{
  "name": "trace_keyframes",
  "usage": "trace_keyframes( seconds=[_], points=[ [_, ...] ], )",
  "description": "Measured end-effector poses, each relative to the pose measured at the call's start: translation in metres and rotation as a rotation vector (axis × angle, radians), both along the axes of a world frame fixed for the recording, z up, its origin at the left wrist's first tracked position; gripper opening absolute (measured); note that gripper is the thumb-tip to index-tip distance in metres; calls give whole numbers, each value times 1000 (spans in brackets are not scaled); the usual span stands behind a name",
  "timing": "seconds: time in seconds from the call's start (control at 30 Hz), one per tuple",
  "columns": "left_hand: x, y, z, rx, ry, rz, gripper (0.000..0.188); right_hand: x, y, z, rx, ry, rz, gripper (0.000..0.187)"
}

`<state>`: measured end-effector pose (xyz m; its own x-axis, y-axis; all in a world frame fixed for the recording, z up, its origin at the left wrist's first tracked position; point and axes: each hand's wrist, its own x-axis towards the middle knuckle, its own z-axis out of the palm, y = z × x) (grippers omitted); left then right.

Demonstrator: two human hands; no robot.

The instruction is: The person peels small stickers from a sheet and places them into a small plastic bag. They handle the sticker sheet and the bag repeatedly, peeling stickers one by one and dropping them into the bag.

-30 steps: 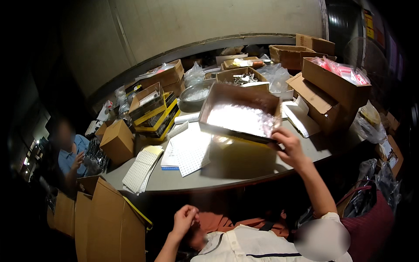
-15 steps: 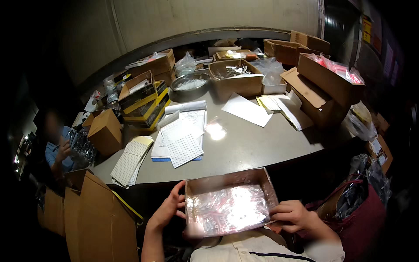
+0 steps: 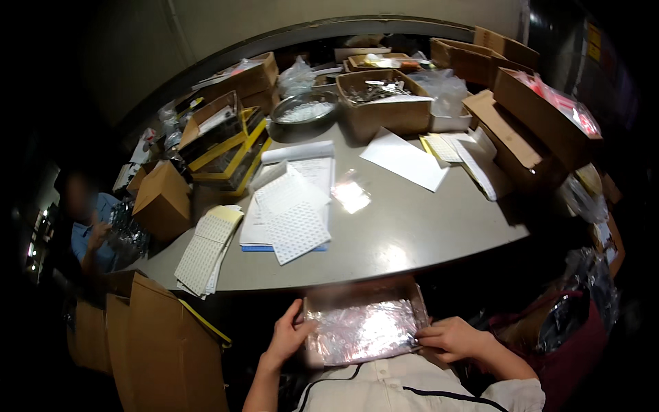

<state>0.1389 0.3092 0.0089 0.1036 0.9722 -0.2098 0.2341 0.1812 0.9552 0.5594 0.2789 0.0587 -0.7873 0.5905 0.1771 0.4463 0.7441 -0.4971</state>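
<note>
A shallow cardboard box (image 3: 419,302) is held against my front, just below the table's near edge. Shiny clear plastic packets (image 3: 357,333) with small pinkish and pale pieces inside cover its bottom; glare hides much of the detail. My left hand (image 3: 288,335) is closed on the box's left side, thumb reaching over the wall. At the right side, my right hand (image 3: 453,338) grips the near right corner with bent fingers, some of them hidden by the wall.
The grey table (image 3: 405,233) carries label sheets (image 3: 209,244), a clipboard with papers (image 3: 319,178), a round metal pan (image 3: 302,117) of white pieces and a carton of metal parts (image 3: 384,113). Large cartons (image 3: 168,343) stand at left; a person (image 3: 99,230) is behind them.
The box and both my hands have shifted slightly, with the box now lower against the table edge and tilted differently. My view has also moved. Both hands keep their hold.
</note>
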Motion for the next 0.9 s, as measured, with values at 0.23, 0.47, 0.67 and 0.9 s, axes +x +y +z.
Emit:
trace_keyframes(
  seconds=[0.23,0.47,0.67,0.9],
  points=[
    [-27,27,66,-282,185,-105,48,-9,35,57,-199,67,-54,24],
    [-56,117,104,254,54,163,35,-53,142,77,-42,334,-230,16],
    [-28,242,95,778,652,154,27,-115,241,68,367,111,-147,41],
    [-34,307,53,645,999,149,61,-187,272,46,447,55,112,55]
  ],
)
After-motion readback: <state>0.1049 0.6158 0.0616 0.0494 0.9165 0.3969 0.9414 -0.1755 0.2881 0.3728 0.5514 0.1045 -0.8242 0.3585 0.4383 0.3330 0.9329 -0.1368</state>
